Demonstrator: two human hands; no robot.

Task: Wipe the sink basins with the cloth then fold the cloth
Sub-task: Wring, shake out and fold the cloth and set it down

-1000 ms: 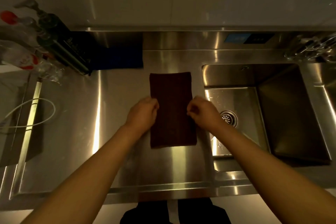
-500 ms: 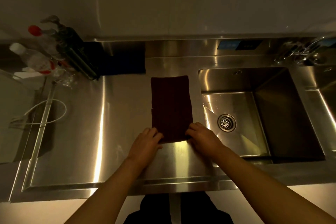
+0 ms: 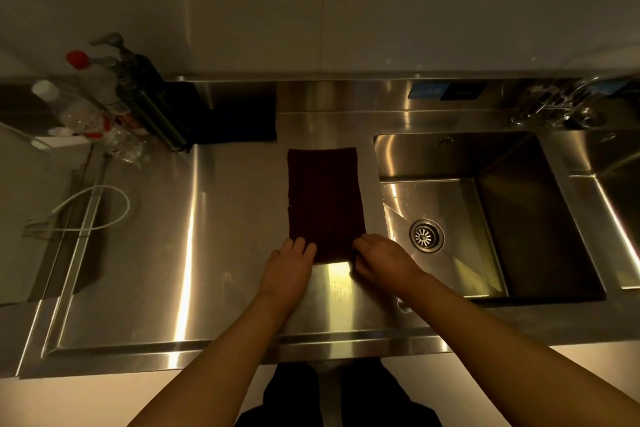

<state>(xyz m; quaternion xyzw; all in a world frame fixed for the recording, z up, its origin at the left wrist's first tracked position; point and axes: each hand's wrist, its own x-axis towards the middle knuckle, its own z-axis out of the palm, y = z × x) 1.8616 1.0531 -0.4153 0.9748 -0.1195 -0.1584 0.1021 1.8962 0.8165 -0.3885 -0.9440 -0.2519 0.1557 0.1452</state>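
**Near corners held, fold at risk**

The cloth (image 3: 323,204) lies flat on the counter (image 3: 173,253), just left of the basin (image 3: 485,218). The left hand (image 3: 289,262) pinches its near left corner, and the right hand (image 3: 379,258) pinches the near right one. If one corner lifts ahead of the other, the fold will likely skew. The steel looks slick, so the far edge may slide.
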